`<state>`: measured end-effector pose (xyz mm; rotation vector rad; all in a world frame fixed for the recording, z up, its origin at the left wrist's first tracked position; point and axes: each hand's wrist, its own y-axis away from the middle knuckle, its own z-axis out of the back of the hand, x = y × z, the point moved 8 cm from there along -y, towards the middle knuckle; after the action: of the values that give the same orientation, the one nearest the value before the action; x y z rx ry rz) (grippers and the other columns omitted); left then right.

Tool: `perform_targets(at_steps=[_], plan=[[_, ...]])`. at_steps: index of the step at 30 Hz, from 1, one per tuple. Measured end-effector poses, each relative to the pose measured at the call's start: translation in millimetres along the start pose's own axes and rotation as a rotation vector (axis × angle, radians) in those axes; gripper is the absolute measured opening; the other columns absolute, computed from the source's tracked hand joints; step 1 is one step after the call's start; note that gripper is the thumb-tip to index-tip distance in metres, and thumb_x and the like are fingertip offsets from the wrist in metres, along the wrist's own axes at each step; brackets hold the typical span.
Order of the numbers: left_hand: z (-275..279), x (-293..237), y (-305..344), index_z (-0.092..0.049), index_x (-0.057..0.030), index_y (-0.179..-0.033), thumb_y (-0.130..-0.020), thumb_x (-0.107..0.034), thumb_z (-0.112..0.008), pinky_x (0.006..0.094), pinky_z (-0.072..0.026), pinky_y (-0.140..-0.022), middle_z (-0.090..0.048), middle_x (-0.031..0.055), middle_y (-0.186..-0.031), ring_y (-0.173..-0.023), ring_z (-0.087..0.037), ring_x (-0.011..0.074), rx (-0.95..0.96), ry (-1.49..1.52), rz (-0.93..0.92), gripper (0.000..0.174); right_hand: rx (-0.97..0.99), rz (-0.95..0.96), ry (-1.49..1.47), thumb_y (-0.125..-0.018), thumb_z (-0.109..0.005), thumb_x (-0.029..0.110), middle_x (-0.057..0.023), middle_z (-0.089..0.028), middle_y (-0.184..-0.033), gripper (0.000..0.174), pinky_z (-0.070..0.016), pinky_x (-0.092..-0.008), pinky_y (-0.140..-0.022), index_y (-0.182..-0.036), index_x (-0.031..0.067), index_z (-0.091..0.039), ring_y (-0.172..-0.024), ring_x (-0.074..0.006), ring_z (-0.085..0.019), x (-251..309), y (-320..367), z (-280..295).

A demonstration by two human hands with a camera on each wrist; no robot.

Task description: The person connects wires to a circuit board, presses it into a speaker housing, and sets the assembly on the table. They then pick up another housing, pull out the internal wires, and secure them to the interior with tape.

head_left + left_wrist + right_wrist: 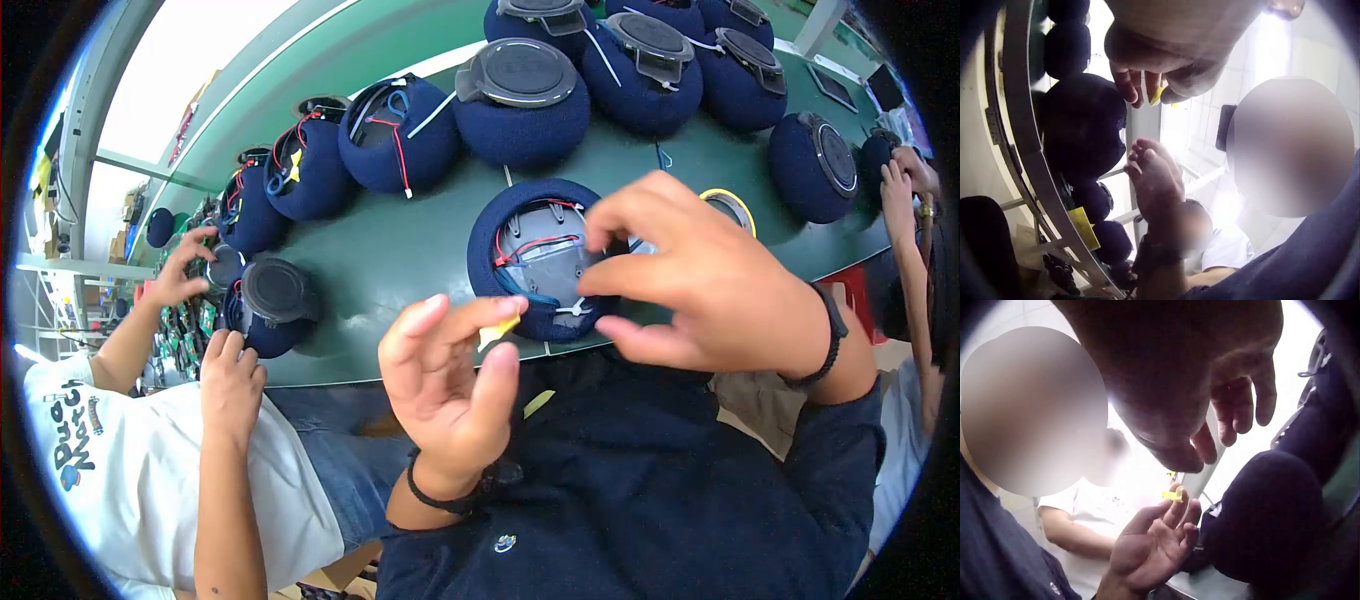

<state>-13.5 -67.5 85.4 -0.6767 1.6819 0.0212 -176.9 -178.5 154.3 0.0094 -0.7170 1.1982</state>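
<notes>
A round navy fabric-covered housing (490,225) lies on the bench with its open cavity up, showing red wires, a blue cable and a white tie. Just left of its near rim is my left hand (445,375), palm up, holding a small piece of yellow tape (498,331) at the index fingertip and thumb. The same tape (1173,496) shows at the left fingertips in the right wrist view. My right hand (700,270) hovers over the housing's right side, thumb and fingers spread apart with nothing between them, covering part of the rim.
Several similar navy housings (525,120) line the back of the green bench (400,260). A yellow tape roll (730,208) lies behind my right hand. Another yellow strip (538,403) is near the front edge. People sit on both sides, their hands (235,385) at the bench.
</notes>
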Motion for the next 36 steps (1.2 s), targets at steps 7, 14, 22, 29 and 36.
perform_targets(at_steps=[7, 14, 22, 29, 36], plan=[[-35.7, -9.9, -25.6, -0.016, 0.0009, -0.157, -0.077, 0.011, -0.073, 0.0385, -0.0548, -0.094, -0.056, 0.0266, -0.135, -0.104, -0.068, 0.0280, 0.438, -0.607, -0.352, 0.100, 0.260, 0.026, 0.101, -0.074, -0.081, 0.012, -0.0152, -0.060, -0.117, 0.022, -0.0489, -0.0433, -0.093, -0.090, 0.0011, -0.071, -0.113, -0.0354, -0.056, 7.1, -26.1, -26.8], [-37.7, -13.2, -39.6, -0.017, 0.0001, -0.160, -0.072, 0.009, -0.079, 0.0317, -0.0588, -0.079, -0.054, 0.0258, -0.138, -0.096, -0.068, 0.0242, 0.427, -0.707, -0.299, 0.108, 0.169, -0.078, 0.032, -0.077, -0.077, 0.014, -0.0161, -0.061, -0.106, 0.026, -0.0496, -0.0467, -0.090, -0.097, 0.0012, -0.067, -0.101, -0.0348, -0.061, 1.9, -18.5, -40.9], [-43.9, -16.6, -49.5, -0.019, -0.0020, -0.163, -0.069, 0.007, -0.082, 0.0298, -0.0571, -0.071, -0.063, 0.0208, -0.124, -0.080, -0.068, 0.0199, 0.364, -0.785, -0.396, 0.114, -0.111, -0.073, 0.411, -0.079, -0.079, 0.024, -0.0222, -0.062, -0.123, 0.038, -0.0516, -0.0467, -0.095, -0.104, 0.0006, -0.063, -0.115, -0.0415, -0.062, 0.2, -9.9, -25.6], [-44.3, -14.0, -56.9, -0.018, -0.0022, -0.164, -0.069, 0.006, -0.082, 0.0281, -0.0562, -0.069, -0.058, 0.0203, -0.131, -0.077, -0.065, 0.0174, 0.316, -0.754, -0.406, 0.115, -0.068, -0.230, 0.192, -0.080, -0.079, 0.023, -0.0161, -0.066, -0.101, 0.031, -0.0538, -0.0473, -0.083, -0.100, 0.0042, -0.067, -0.092, -0.0369, -0.067, -13.2, -14.8, -19.3], [-46.8, -14.9, -58.9, -0.019, -0.0117, -0.166, -0.074, 0.006, -0.079, 0.0296, -0.0557, -0.068, -0.055, 0.0194, -0.133, -0.072, -0.062, 0.0167, 0.260, -0.832, -0.314, 0.111, -0.132, -0.266, 0.261, -0.080, -0.077, 0.022, -0.0141, -0.067, -0.093, 0.026, -0.0536, -0.0483, -0.078, -0.098, 0.0056, -0.070, -0.090, -0.0353, -0.068, -8.5, -24.6, -14.5]])
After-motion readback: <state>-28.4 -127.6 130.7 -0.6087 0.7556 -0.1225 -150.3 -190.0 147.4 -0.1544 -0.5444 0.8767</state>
